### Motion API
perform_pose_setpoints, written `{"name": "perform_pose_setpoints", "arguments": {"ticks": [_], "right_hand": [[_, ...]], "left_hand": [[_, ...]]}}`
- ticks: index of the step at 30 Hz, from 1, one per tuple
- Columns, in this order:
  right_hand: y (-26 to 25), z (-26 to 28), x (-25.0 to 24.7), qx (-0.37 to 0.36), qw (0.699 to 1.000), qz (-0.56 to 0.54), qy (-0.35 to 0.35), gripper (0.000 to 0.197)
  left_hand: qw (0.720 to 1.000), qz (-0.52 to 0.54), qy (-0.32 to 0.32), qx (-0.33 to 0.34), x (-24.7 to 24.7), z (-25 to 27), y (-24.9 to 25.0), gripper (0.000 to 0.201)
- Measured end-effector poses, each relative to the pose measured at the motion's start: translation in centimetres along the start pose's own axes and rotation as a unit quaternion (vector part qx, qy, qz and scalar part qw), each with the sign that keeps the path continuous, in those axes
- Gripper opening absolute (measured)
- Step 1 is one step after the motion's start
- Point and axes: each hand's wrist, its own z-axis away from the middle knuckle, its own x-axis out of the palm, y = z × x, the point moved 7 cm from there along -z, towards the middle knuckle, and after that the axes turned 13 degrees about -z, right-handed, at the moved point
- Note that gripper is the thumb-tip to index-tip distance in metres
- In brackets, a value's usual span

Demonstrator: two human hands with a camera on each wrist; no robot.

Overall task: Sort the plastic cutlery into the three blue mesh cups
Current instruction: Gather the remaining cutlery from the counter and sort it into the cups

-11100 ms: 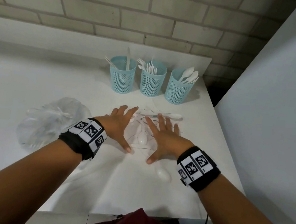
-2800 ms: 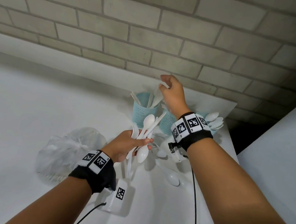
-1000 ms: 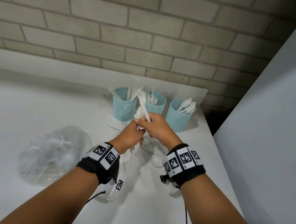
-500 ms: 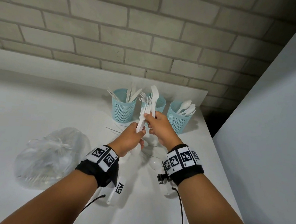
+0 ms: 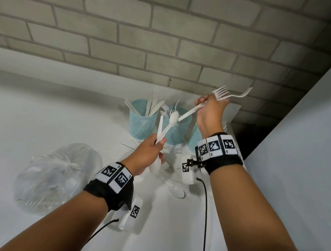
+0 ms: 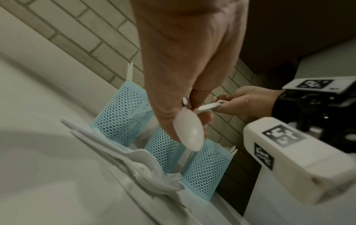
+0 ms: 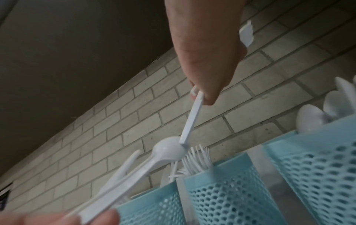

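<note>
Gray bricks are running behind a white counter (image 5: 38,122), and three blue cups are standing in a row near the wall. The right hand (image 5: 210,111) is lifted above the cups, its fingers curled tight around a small bunch of white forks (image 5: 222,93) with the handles pointing down toward the middle cup (image 5: 177,130). The left hand (image 5: 147,154) is squeezing a few more pieces, with one spoon (image 5: 174,117) sticking up. I am guessing the step is dropping the forks in, so the next move is tipping the handles down into the middle cup, which is already holding forks. The left cup (image 5: 142,123) is holding what look like knives. The right cup (image 5: 195,138) is mostly hiding behind the wrist, but the right wrist view is showing spoons in it. More cutlery (image 5: 176,189) is lying loose on the counter, beside a clear plastic bag (image 5: 57,173).
</note>
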Motion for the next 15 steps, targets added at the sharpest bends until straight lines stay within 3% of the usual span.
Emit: {"name": "perform_pose_setpoints", "arguments": {"ticks": [6, 15], "right_hand": [[0.9, -2.7, 0.2, -0.093, 0.992, 0.08, -0.02, 0.023], [5.7, -3.9, -1.6, -0.035, 0.966, 0.251, -0.056, 0.036]], "left_hand": [[0.996, 0.084, 0.025, -0.017, -0.8, -0.6, 0.2, 0.011], [0.984, 0.173, -0.006, -0.041, -1.3, -1.0, 0.2, 0.023]]}}
